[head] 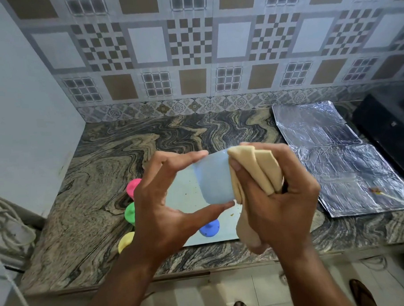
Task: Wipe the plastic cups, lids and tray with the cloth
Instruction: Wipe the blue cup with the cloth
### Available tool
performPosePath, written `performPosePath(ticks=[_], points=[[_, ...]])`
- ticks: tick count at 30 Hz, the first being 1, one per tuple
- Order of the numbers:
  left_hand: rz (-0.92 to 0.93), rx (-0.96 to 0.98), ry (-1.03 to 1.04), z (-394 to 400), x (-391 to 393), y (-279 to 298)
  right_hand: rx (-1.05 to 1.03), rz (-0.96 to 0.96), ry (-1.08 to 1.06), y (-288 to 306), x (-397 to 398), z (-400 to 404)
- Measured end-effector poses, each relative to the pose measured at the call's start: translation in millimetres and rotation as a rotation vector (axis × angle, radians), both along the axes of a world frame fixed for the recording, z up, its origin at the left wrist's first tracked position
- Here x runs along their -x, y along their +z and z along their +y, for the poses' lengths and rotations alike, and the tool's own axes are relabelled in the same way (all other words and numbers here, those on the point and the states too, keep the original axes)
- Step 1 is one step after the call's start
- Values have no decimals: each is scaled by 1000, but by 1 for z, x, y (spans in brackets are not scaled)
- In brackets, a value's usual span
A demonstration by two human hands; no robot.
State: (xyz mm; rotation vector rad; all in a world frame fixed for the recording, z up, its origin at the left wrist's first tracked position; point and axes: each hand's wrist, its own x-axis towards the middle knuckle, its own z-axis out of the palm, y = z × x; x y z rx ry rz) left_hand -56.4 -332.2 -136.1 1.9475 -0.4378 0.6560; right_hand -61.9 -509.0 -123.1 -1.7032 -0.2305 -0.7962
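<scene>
My left hand (pixel 159 210) holds a pale blue plastic cup (pixel 212 177) above the counter, fingers on its top edge and thumb beneath. My right hand (pixel 284 195) grips a folded beige cloth (pixel 259 173) and presses it against the cup's right end. Below them lies a pale flat tray (pixel 186 197) with a few crumbs on it. A blue lid (pixel 209 229) sits on the tray near its front edge. Pink (pixel 133 187), green (pixel 130 212) and yellow (pixel 125 241) plastic pieces stand left of the tray, partly hidden by my left hand.
The marbled stone counter (pixel 100 180) ends in a wall corner at the left. Sheets of silver foil (pixel 335 161) cover its right part, beside a black appliance (pixel 389 126). A white cord (pixel 5 221) hangs at the far left. Feet stand on the floor below.
</scene>
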Motion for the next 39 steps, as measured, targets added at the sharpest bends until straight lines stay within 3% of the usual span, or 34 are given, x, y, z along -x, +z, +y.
performPosePath(ticks=[6, 9, 14, 18, 27, 35, 39], points=[[115, 455, -194, -9, -1, -9, -167, 82, 41, 3, -18, -5], [137, 506, -212, -12, -1, -10, -292, 60, 79, -4, -8, 0], [185, 535, -241, -13, -2, -13, -270, 63, 125, -6, 1, 13], [188, 432, -155, -6, -4, -14, -260, 127, 108, -7, -2, 7], [75, 20, 137, -14, 2, 6, -24, 20, 49, 1, 7, 0], [62, -28, 170, -28, 8, 5, 350, -87, 190, -5, 17, -12], [120, 157, 105, -36, 12, 1, 137, -104, 86, -5, 20, -24]])
